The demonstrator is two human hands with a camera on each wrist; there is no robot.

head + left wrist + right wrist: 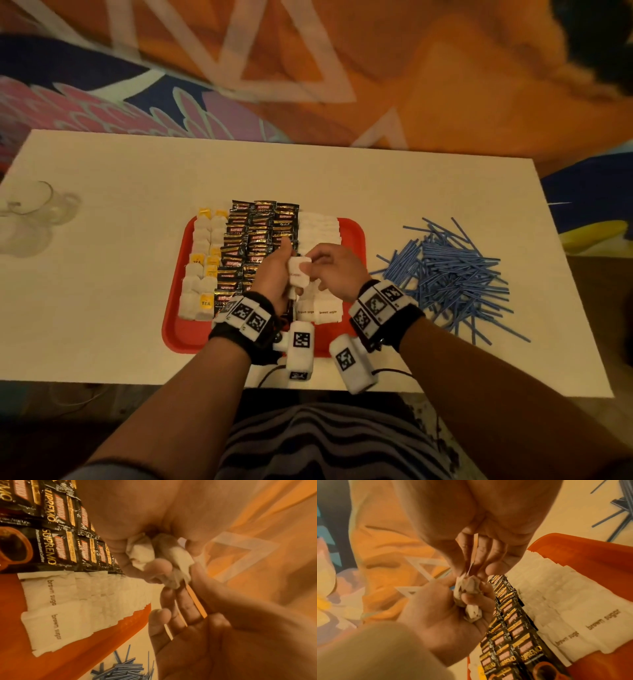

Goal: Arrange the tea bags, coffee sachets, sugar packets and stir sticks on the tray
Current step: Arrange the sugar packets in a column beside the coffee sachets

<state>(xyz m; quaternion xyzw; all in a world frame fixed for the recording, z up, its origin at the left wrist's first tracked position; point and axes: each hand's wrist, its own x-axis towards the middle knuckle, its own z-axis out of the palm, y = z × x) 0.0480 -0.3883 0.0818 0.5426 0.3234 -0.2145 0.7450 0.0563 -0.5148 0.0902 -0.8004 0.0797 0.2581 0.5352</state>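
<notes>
Over the red tray my left hand grips a small bunch of white sugar packets, seen crumpled in its fingers. My right hand pinches the top packet of that bunch from the right. On the tray lie tea bags in the left column, black coffee sachets in the middle and overlapping "brown sugar" packets on the right. A loose pile of blue stir sticks lies on the table to the right of the tray.
The white table carries clear glass cups at its far left edge. Cables from the wrist cameras hang over the near table edge. A patterned orange and blue floor lies beyond the table.
</notes>
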